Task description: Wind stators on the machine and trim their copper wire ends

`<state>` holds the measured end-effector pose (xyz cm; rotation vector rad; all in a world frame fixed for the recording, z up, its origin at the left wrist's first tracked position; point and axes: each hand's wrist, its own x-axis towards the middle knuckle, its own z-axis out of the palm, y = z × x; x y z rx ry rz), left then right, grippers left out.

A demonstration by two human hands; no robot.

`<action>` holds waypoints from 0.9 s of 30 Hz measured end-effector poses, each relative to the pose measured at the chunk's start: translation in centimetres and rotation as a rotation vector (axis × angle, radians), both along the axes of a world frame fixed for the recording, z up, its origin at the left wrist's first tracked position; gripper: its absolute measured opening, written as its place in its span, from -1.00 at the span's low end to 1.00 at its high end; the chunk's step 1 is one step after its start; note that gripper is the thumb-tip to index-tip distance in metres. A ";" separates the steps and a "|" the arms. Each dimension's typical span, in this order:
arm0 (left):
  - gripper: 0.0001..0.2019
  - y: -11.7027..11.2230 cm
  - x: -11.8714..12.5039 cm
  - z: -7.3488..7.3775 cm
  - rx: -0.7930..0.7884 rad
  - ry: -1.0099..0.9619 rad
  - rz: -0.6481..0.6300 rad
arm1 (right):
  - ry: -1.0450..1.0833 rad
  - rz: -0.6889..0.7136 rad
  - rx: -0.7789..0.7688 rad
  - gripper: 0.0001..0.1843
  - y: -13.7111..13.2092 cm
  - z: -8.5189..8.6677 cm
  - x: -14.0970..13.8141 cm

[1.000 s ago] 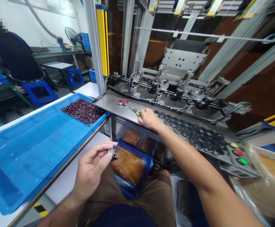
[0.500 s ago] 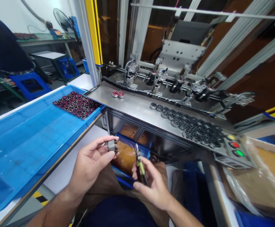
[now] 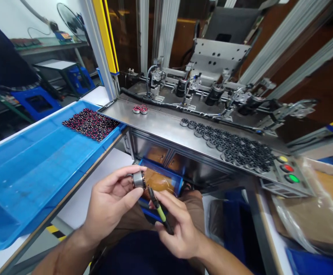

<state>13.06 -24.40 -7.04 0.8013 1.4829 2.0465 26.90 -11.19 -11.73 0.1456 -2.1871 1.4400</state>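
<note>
My left hand (image 3: pixel 109 202) pinches a small round metal motor part (image 3: pixel 139 179) between thumb and fingers, above my lap. My right hand (image 3: pixel 179 225) is closed round small green-handled pliers (image 3: pixel 158 209), whose tip points up at the part and nearly touches it. A small blue bin (image 3: pixel 175 179) with an amber bag inside sits just behind both hands, under the machine's edge.
A long blue tray (image 3: pixel 26 168) on the left holds a heap of red wound parts (image 3: pixel 90 124). The steel machine shelf (image 3: pixel 160 128) carries two red parts (image 3: pixel 140 110), many black rings (image 3: pixel 235 149) and coloured buttons (image 3: pixel 287 169). Another person sits at far left.
My right hand left the steel shelf with the pliers, came down to my lap and now brings their tip to the part in my left hand. The view has tilted slightly.
</note>
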 end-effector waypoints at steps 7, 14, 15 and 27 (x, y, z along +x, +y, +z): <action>-0.65 0.3 0.0 0.1 -0.017 -0.034 0.002 | -0.013 -0.021 0.015 -0.18 0.1 -0.1 0.1; -0.66 0.3 -0.1 -0.2 -0.029 -0.026 0.026 | -0.031 -0.025 0.059 -0.20 0.4 -0.6 0.3; -0.66 0.1 -0.2 -0.3 -0.023 -0.020 0.031 | -0.050 -0.031 0.065 -0.20 0.4 -0.5 0.3; -0.76 -0.3 0.2 -0.8 0.024 0.188 0.177 | 0.013 -0.051 0.090 -0.10 -0.1 0.3 0.0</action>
